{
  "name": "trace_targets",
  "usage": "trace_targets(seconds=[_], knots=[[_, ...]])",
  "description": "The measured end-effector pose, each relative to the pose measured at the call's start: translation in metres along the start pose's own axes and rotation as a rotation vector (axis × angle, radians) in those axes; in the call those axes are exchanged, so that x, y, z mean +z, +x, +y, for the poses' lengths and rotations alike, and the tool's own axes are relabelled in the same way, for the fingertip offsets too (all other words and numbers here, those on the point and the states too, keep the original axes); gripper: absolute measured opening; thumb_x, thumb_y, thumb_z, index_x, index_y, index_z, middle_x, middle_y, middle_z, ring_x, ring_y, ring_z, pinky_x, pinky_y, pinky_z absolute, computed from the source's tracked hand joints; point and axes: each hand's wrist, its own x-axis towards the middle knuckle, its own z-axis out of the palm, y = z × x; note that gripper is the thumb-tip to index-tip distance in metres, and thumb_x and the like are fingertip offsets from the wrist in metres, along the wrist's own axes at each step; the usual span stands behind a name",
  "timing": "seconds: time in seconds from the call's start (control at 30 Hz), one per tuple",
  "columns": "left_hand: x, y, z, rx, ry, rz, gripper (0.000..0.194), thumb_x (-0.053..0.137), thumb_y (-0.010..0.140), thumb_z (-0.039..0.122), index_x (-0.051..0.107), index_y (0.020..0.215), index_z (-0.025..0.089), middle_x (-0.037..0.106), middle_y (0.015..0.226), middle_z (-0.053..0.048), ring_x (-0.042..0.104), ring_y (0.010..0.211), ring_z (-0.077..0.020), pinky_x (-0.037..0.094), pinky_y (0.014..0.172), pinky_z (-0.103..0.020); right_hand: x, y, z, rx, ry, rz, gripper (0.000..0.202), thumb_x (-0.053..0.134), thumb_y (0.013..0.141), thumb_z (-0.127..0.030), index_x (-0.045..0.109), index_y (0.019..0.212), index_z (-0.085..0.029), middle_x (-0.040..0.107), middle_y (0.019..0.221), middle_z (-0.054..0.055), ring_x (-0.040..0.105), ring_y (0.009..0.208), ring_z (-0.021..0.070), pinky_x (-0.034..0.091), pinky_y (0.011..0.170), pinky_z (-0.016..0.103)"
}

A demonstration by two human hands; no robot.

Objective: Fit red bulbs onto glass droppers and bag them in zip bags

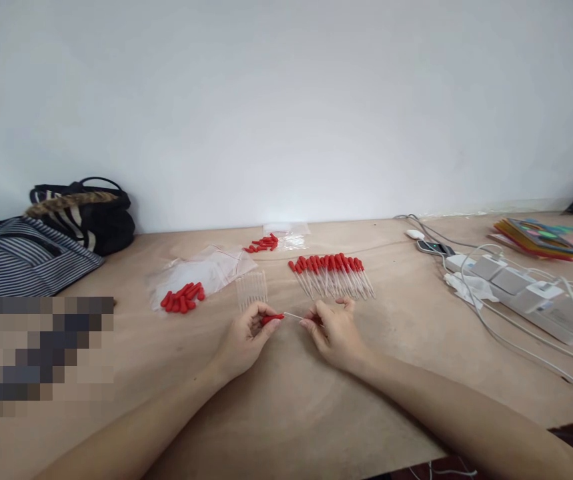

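Surface: tan table (286, 413) is lying under both hands.
Left hand (243, 340): is pinching a red bulb (272, 319).
Right hand (333, 333): is pinching the clear tube (293, 315) joined to it.
Behind: finished droppers (333, 273) are lying in a row.

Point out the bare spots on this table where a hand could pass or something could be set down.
Bare patch: the near tabletop between the forearms. Another lies between the row of finished droppers and the power strips. Crowded: ahead of the left hand and right hand, with loose red bulbs, clear tubes and plastic bags; cables clutter the right edge.
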Motion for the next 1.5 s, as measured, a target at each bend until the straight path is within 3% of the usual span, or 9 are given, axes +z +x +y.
trace_targets(seconds=[0.2, 0.63, 0.87, 1.0, 1.2, 1.5], knots=[[0.005, -0.001, 0.009, -0.042, -0.118, 0.062, 0.018, 0.061, 0.071, 0.032, 0.050, 0.075, 0.017, 0.063, 0.070, 0.000, 0.062, 0.069, -0.0144, 0.050, 0.065, -0.027, 0.004, -0.001, -0.001, -0.070, 0.102, -0.008, 0.013, 0.045, 0.084, -0.022, 0.046, 0.072, -0.017, 0.057, 0.063, -0.005, 0.048, 0.056, 0.0088, 0.024, 0.077, 0.031], [0.007, -0.005, 0.002, -0.059, -0.201, 0.127, 0.020, 0.068, 0.066, 0.029, 0.062, 0.080, 0.015, 0.070, 0.068, -0.001, 0.065, 0.064, -0.0144, 0.054, 0.064, -0.025, 0.002, -0.003, -0.004, -0.287, 0.162, 0.080, 0.014, 0.045, 0.082, -0.018, 0.048, 0.069, -0.016, 0.053, 0.056, -0.004, 0.043, 0.049, 0.0074, 0.023, 0.064, 0.027], [0.009, -0.007, 0.005, -0.062, -0.224, 0.092, 0.017, 0.070, 0.063, 0.025, 0.064, 0.076, 0.015, 0.069, 0.063, -0.001, 0.064, 0.057, -0.0128, 0.054, 0.057, -0.022, -0.006, 0.001, 0.004, -0.408, 0.021, 0.089, 0.018, 0.039, 0.087, -0.019, 0.057, 0.082, -0.016, 0.059, 0.064, -0.003, 0.047, 0.055, 0.0079, 0.020, 0.073, 0.031], [0.010, -0.009, 0.005, -0.074, -0.232, 0.057, 0.014, 0.069, 0.063, 0.021, 0.065, 0.075, 0.016, 0.069, 0.060, 0.000, 0.063, 0.055, -0.0112, 0.053, 0.054, -0.019, -0.007, 0.004, 0.007, -0.471, -0.052, 0.150, 0.021, 0.040, 0.087, -0.019, 0.059, 0.080, -0.017, 0.059, 0.061, -0.003, 0.047, 0.053, 0.0078, 0.019, 0.074, 0.032], [0.013, -0.010, 0.008, -0.061, -0.220, 0.059, 0.014, 0.069, 0.062, 0.022, 0.065, 0.073, 0.015, 0.068, 0.058, -0.001, 0.062, 0.053, -0.0125, 0.052, 0.052, -0.021, -0.006, 0.004, 0.004, -0.498, -0.074, 0.176, 0.021, 0.040, 0.086, -0.017, 0.059, 0.077, -0.017, 0.057, 0.059, -0.003, 0.046, 0.052, 0.0085, 0.020, 0.071, 0.031], [0.015, -0.012, 0.009, -0.037, -0.147, 0.055, 0.014, 0.069, 0.063, 0.027, 0.066, 0.072, 0.017, 0.068, 0.061, -0.002, 0.062, 0.054, -0.0146, 0.054, 0.054, -0.025, -0.002, 0.002, 0.003, -0.451, -0.061, 0.069, 0.022, 0.039, 0.085, -0.017, 0.060, 0.079, -0.018, 0.058, 0.062, -0.001, 0.049, 0.057, 0.0095, 0.022, 0.072, 0.031]])
